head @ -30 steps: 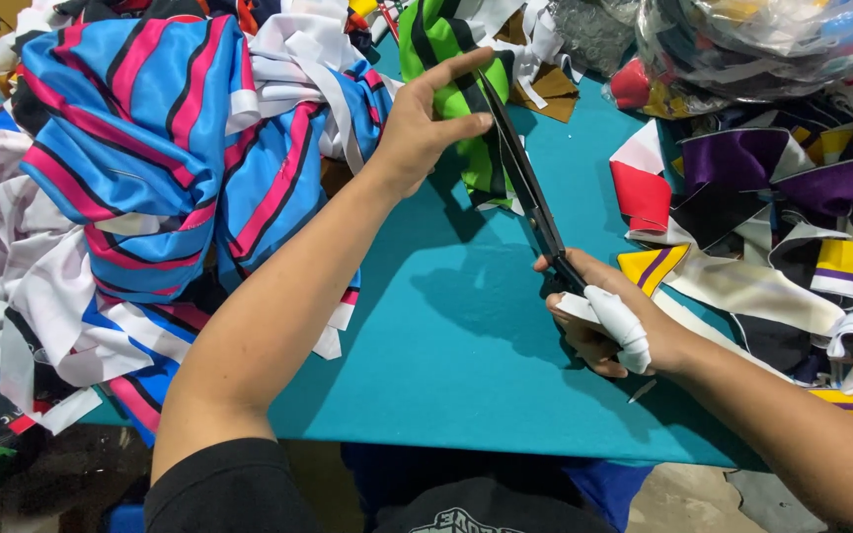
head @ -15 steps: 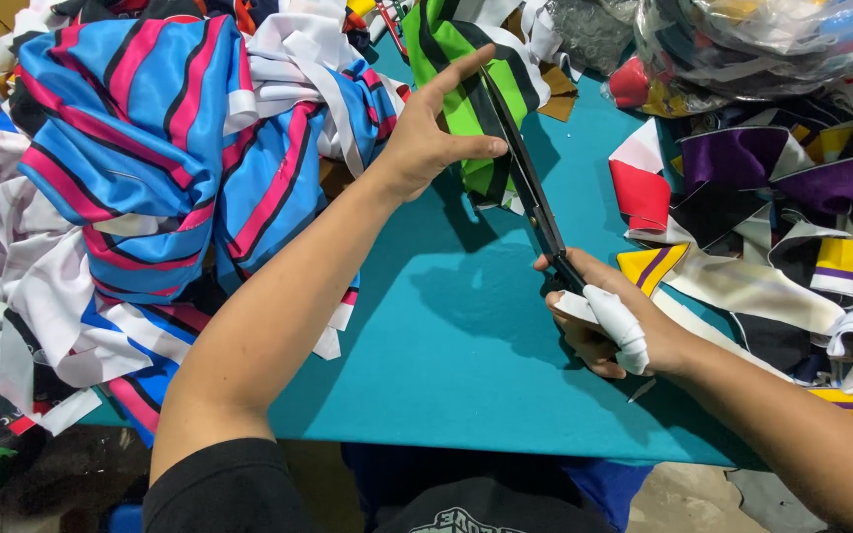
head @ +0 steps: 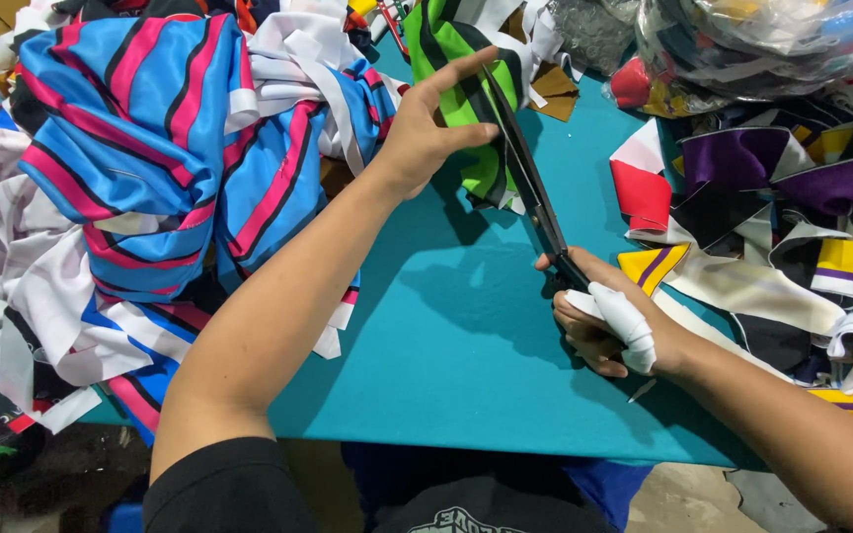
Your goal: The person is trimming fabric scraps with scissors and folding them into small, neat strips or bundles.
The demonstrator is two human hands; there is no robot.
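On the teal counter [head: 466, 345], I note a blue-pink striped fabric heap [head: 140, 148] at left. My left hand [head: 426, 138] now pinches the green-black cloth [head: 456, 99], shifted little; my right hand [head: 609, 321] grips long scissors [head: 535, 197], blades in the cloth.

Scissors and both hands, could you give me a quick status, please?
Right hand grips black scissors. Left hand pinches green-and-black fabric against blades. Striped blue pile left, clear of cut.
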